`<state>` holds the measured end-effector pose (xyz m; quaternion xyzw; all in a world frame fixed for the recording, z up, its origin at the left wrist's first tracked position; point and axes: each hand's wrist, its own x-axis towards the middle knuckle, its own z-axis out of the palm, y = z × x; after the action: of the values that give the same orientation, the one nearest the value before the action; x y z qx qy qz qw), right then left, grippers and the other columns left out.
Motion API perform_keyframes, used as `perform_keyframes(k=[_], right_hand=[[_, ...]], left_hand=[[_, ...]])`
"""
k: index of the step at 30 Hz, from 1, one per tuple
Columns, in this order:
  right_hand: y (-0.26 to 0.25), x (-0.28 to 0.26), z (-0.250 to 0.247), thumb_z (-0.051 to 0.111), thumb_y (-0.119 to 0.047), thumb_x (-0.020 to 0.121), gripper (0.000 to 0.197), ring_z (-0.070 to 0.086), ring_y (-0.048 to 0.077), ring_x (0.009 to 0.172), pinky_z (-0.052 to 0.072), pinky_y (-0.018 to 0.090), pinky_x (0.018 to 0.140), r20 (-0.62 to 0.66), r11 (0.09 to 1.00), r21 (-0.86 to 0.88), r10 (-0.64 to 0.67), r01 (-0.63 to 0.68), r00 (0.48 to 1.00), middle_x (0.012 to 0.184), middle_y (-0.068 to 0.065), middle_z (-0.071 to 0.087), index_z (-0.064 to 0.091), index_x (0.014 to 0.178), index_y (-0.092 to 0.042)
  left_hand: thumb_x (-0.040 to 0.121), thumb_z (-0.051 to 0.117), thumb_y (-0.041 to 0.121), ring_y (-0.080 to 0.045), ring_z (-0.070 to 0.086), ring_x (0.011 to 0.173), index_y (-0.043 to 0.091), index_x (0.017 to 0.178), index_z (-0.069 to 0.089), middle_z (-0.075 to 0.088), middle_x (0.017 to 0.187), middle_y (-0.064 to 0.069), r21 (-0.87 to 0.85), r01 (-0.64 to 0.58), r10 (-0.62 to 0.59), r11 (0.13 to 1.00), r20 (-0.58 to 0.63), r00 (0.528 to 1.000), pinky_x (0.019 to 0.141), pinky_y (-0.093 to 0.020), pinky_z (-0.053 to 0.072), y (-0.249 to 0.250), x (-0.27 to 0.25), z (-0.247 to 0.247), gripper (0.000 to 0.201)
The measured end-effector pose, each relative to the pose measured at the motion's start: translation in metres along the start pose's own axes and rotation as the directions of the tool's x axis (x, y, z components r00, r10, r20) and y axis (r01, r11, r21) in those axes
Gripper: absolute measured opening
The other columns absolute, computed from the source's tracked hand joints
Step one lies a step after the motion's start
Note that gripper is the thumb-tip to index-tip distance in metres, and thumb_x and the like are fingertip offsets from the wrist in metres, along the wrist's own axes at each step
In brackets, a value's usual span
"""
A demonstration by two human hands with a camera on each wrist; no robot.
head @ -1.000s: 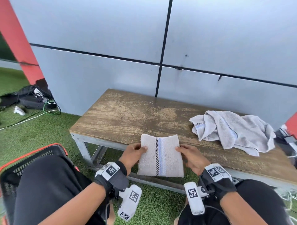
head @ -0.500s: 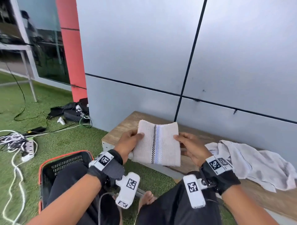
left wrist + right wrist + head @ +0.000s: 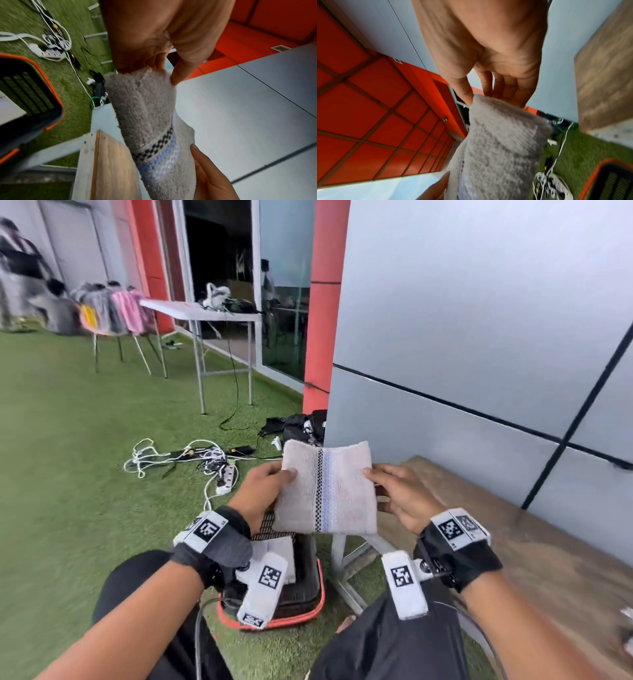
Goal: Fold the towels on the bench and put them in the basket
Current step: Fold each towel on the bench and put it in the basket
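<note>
Towel: folded grey terry towel w/ black-checked & blue stripe (image 3: 327, 491), held in mid-air at 12 o'clock from the person's lap, off the bench end, above the basket's far part.
L grip: left hand (image 3: 262, 491) pinches the towel's 9 o'clock edge, thumb on top, fingers under.
R grip: right hand (image 3: 402, 496) pinches the 3 o'clock edge the same way; right-wrist view shows thumb & fingers closed on the thick fold.
Handling: judged light, soft, floppy; layers prob slide apart if held by one corner. Best held at both side edges across all layers, or flat on a palm, so the fold stays.
Basket: black mesh basket w/ orange rim (image 3: 308, 607) on the green turf at 6 o'clock of the towel, betw. the knees.
Contents: a white folded cloth (image 3: 281, 553) lies inside, partly hidden by the wrist gear; more can't be told.
Bench: worn wooden bench top (image 3: 513, 542) at 3–4 o'clock.
Next: lower flat onto that cloth; risk is the fold opening on release.
</note>
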<state>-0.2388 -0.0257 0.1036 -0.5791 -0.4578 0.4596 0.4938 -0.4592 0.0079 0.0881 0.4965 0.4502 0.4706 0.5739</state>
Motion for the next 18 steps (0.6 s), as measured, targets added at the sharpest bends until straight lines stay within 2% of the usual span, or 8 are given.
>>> perform_keyframes(k=[4,7,8,11,14,16,17,18], right_hand=[[0.019,0.031,0.038,0.061,-0.018,0.089,0.022,0.063,0.02,0.083,0.051,0.032,0.067,0.079,0.999,-0.014,0.052,-0.051,0.996,0.098,0.007,0.068,0.064,0.109,-0.011],[0.049,0.058,0.061,0.064,-0.025,0.085,0.022,0.063,0.022,0.095,0.051,0.043,0.086,0.1,0.991,-0.064,0.122,-0.116,0.988,0.104,0.006,0.069,0.065,0.105,-0.015],[0.062,0.068,0.068,0.065,-0.028,0.083,0.022,0.063,0.023,0.097,0.05,0.046,0.089,0.106,0.985,-0.086,0.16,-0.151,0.981,0.104,0.004,0.069,0.066,0.103,-0.017],[0.097,0.095,0.088,0.062,-0.022,0.087,0.012,0.064,0.021,0.086,0.053,0.042,0.078,0.107,0.961,-0.062,0.274,-0.268,0.956,0.095,0.005,0.069,0.066,0.096,-0.016],[0.137,0.126,0.107,0.058,-0.02,0.09,0.01,0.063,0.021,0.089,0.051,0.04,0.081,0.109,0.922,-0.093,0.384,-0.375,0.917,0.095,0.005,0.068,0.066,0.092,-0.015],[0.169,0.145,0.12,0.057,-0.02,0.09,0.01,0.061,0.02,0.089,0.05,0.04,0.085,0.089,0.885,-0.155,0.456,-0.44,0.886,0.091,0.003,0.066,0.064,0.083,-0.019],[0.184,0.155,0.125,0.056,-0.02,0.09,0.012,0.06,0.02,0.085,0.05,0.039,0.085,0.067,0.861,-0.181,0.494,-0.476,0.867,0.089,0.004,0.064,0.065,0.083,-0.016],[0.204,0.168,0.132,0.055,-0.02,0.09,0.016,0.058,0.021,0.081,0.049,0.038,0.081,0.048,0.838,-0.2,0.525,-0.507,0.85,0.088,0.01,0.064,0.066,0.087,-0.008]], left_hand=[[0.093,0.053,0.01,-0.007,0.064,0.058,0.006,0.103,0.06,0.066,0.086,-0.005,0.002,0.054,-0.053,0.999,-0.104,0.993,0.044,-0.016,0.047,-0.02,0.01,-0.034,0.012],[0.093,0.053,0.009,-0.007,0.064,0.057,0.008,0.099,0.061,0.066,0.085,-0.006,0.026,0.116,-0.11,0.993,-0.154,0.982,0.044,-0.017,0.047,-0.05,0.025,-0.055,0.01],[0.093,0.053,0.009,-0.007,0.064,0.057,0.008,0.097,0.061,0.066,0.084,-0.005,0.023,0.147,-0.141,0.989,-0.17,0.975,0.045,-0.017,0.048,-0.063,0.031,-0.062,0.009],[0.092,0.055,0.011,-0.017,0.063,0.069,0.006,0.1,0.061,0.066,0.088,-0.009,-0.027,0.267,-0.267,0.963,-0.194,0.944,0.057,-0.025,0.051,-0.105,0.053,-0.078,0.012],[0.09,0.058,0.013,-0.025,0.061,0.082,0.004,0.108,0.06,0.066,0.1,-0.016,-0.083,0.394,-0.402,0.916,-0.235,0.885,0.07,-0.032,0.049,-0.15,0.079,-0.094,0.02],[0.09,0.058,0.013,-0.024,0.063,0.08,0.005,0.105,0.062,0.068,0.097,-0.016,-0.062,0.457,-0.457,0.887,-0.257,0.852,0.071,-0.032,0.051,-0.183,0.099,-0.104,0.018],[0.091,0.056,0.011,-0.023,0.063,0.076,0.005,0.101,0.063,0.069,0.09,-0.014,-0.036,0.489,-0.48,0.872,-0.266,0.836,0.068,-0.031,0.051,-0.198,0.109,-0.108,0.013],[0.091,0.055,0.009,-0.023,0.064,0.074,0.005,0.096,0.064,0.068,0.085,-0.012,-0.012,0.521,-0.504,0.853,-0.276,0.818,0.067,-0.031,0.052,-0.217,0.123,-0.111,0.011]])
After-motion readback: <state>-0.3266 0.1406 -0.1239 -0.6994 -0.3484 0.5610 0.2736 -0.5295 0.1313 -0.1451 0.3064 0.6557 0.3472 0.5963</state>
